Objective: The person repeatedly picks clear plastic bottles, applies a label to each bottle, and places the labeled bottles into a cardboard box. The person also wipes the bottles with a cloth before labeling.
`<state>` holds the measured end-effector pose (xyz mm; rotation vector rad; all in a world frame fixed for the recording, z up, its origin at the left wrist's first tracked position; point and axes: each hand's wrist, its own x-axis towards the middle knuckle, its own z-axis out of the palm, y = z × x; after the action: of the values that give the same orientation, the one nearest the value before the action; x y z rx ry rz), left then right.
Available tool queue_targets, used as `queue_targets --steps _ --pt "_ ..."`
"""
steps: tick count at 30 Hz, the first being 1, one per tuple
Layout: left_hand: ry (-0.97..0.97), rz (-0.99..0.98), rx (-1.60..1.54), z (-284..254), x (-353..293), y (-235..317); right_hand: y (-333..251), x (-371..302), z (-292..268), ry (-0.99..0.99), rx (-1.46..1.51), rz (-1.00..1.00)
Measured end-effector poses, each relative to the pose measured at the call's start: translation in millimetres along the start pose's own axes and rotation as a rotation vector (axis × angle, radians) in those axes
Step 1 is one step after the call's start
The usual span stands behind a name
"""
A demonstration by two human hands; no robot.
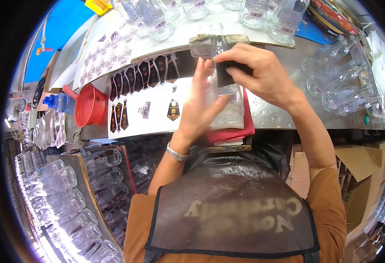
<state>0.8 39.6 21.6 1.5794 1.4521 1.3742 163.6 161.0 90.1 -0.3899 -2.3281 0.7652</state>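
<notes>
A clear glass bottle (pixel 229 107) lies in front of me, its neck pointing away and resting on a rolled cloth (pixel 201 45). Beneath its base is a red cloth (pixel 246 125). Between the thumb and fingers of my right hand (pixel 262 72) is a dark flat piece (pixel 226 74), held against the upper part of the bottle; its exact kind does not show. My left hand (pixel 197 103) is at the bottle's left side, fingers stretched out and thumb apart, slightly blurred. Whether it touches the glass I cannot tell.
Left of the bottle is a white sheet (pixel 153 118) with several dark tie-shaped labels (pixel 145 73). Farther left stand a red plastic dipper (pixel 88 105) and a blue-capped bottle (pixel 63 103). Glass bottles stand at the back (pixel 157 22), lie at right (pixel 333 79) and fill crates below left (pixel 61 175).
</notes>
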Motion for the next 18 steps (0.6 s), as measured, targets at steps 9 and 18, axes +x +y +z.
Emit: queue_targets --steps 9,18 --pt "0.07 0.066 0.009 5.9 0.1 -3.1 7.5 21.6 7.4 0.059 -0.308 -0.119" --pt "-0.044 0.091 0.04 0.8 -30.6 -12.0 -65.5 -33.9 26.2 -0.345 -0.085 -0.142"
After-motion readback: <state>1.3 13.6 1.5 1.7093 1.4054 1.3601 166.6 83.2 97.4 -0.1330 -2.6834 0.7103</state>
